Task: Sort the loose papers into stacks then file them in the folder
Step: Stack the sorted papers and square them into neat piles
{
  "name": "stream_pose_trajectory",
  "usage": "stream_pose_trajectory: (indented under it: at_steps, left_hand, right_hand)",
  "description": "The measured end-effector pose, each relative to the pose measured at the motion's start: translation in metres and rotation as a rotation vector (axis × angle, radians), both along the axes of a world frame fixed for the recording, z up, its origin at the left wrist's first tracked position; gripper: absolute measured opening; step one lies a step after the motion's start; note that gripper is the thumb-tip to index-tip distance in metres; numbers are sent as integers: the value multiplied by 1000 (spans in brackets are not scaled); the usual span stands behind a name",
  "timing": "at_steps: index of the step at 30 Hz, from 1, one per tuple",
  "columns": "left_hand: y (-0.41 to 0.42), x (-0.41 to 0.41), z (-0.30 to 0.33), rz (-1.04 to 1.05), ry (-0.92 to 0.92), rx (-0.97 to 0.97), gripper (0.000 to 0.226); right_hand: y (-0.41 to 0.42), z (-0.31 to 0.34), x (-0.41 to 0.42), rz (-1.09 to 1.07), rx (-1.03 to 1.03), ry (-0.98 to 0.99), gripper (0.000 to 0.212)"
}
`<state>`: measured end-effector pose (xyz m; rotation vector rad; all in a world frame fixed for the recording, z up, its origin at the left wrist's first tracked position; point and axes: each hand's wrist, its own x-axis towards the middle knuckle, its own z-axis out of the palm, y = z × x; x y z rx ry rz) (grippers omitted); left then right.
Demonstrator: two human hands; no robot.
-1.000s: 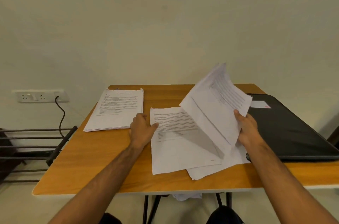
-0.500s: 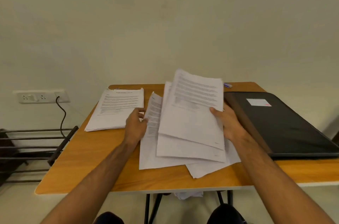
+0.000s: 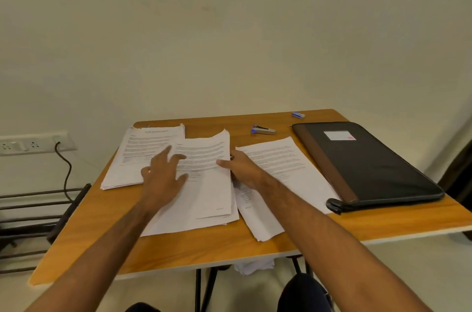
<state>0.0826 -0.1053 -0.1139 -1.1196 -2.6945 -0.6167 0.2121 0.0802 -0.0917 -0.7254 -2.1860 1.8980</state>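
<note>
On the wooden table [image 3: 255, 242], three groups of printed papers lie side by side. Toward the far left corner sits a squared stack [image 3: 143, 156] with a headed page on top. At mid-table lies a looser middle pile [image 3: 207, 189], its sheets fanned and its far left corner overlapping the squared stack. Just beside it, toward the right, lies a third pile [image 3: 278, 166], tilted, its near corner close to the table's front edge.

The left hand [image 3: 163, 174] rests palm down with its fingers spread, flat across the left margin of the middle pile, gripping nothing. The right hand [image 3: 242, 167] lies at the seam between the middle and third piles, thumb pressed on the right edge of the middle pile's top sheet; its fingers are hidden behind the hand, so whether they pinch the paper cannot be told.

Along the right edge of the table lies a closed black folder [image 3: 370, 166] with a brown spine band and a white label on its cover; its near corner touches or nearly touches the third pile. Near the far edge lie a small stapler [image 3: 263, 130] with a blue end and, farther right, a small blue object [image 3: 298, 115]. A wall socket [image 3: 33, 143] with a black cable is at the left.
</note>
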Motion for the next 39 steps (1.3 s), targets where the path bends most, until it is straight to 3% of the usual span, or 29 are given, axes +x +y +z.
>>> stream_pose_trajectory:
  at_steps: [3, 6, 11, 15, 18, 22, 28, 34, 39]
  left_hand:
    - [20, 23, 0, -225, 32, -101, 42]
    - [29, 31, -7, -287, 23, -253, 44]
    - [26, 29, -19, -210, 79, -252, 47]
    - [33, 35, -21, -144, 132, -278, 50]
    - [43, 47, -13, -214, 173, -226, 51]
    - [58, 59, -15, -347, 214, -234, 44]
    - [59, 55, -33, -337, 91, -142, 38]
    - [60, 56, -36, -312, 53, -71, 37]
    - [61, 54, -39, -309, 63, -43, 36]
  right_hand:
    - [16, 13, 18, 28, 36, 31, 36]
    - [41, 5, 40, -21, 619, -162, 55]
    - [72, -27, 77, 143, 943, -432, 88]
    - [75, -31, 80, 85, 939, -436, 93]
    - [63, -24, 73, 74, 958, -414, 84]
    - [27, -12, 74, 70, 1268, -237, 60]
    - [-16, -20, 89, 164, 1311, -405, 81]
    - [-21, -22, 85, 88, 1231, -392, 60]
    - [-31, -18, 84, 95, 1336, -319, 42]
